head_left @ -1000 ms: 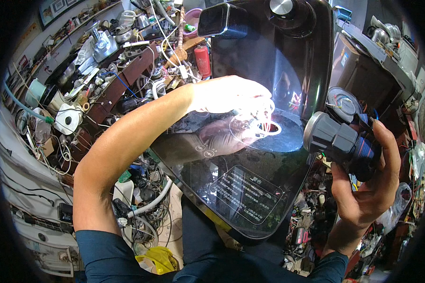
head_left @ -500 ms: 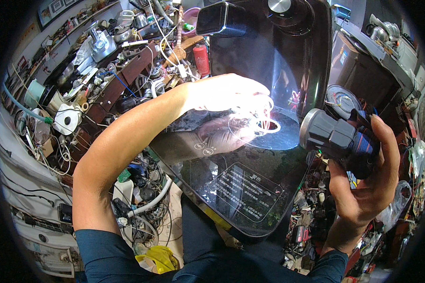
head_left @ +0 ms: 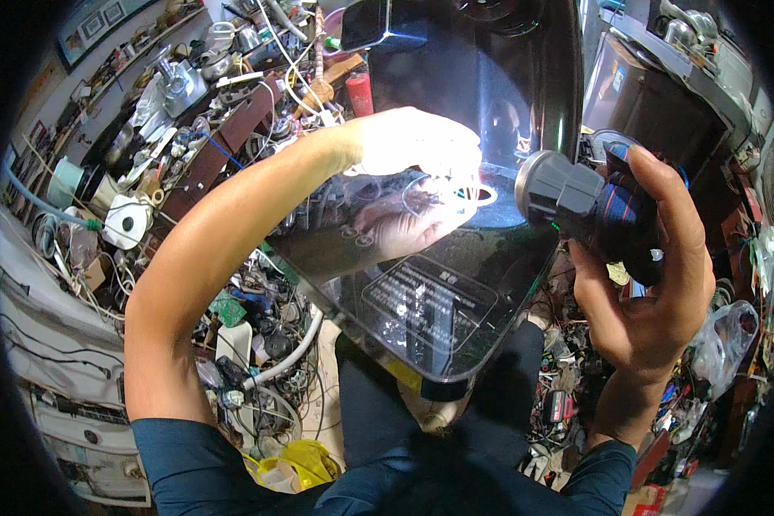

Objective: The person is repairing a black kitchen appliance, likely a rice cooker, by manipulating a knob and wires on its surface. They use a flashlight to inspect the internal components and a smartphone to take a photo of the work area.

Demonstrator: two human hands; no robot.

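Note:
My right hand point(head_left: 649, 322) grips a dark grey headlamp point(head_left: 563, 191) with a silver rim and a striped strap. Its beam falls leftward on my left hand point(head_left: 417, 144), which is bleached white by the glare. The left fingers are curled and point down at a white-rimmed round opening point(head_left: 488, 196) in a glossy black appliance point(head_left: 344, 258). What lies between those fingertips is lost in the light. The appliance's shiny panel mirrors the hand, and a printed label point(head_left: 430, 305) sits on its nearer part. A tall black section point(head_left: 439, 77) rises behind.
Cluttered shelves and heaps of parts lie at the left, with a white roll point(head_left: 127, 221) and a red cylinder point(head_left: 359, 95). A pale hose point(head_left: 297, 353) and a yellow bag point(head_left: 305, 460) are below. Further junk and a clear plastic bag point(head_left: 724, 344) crowd the right.
The appliance, both hands and the headlamp appear higher in the view and slightly further left. The left hand stays by the opening, and the right hand still holds the headlamp.

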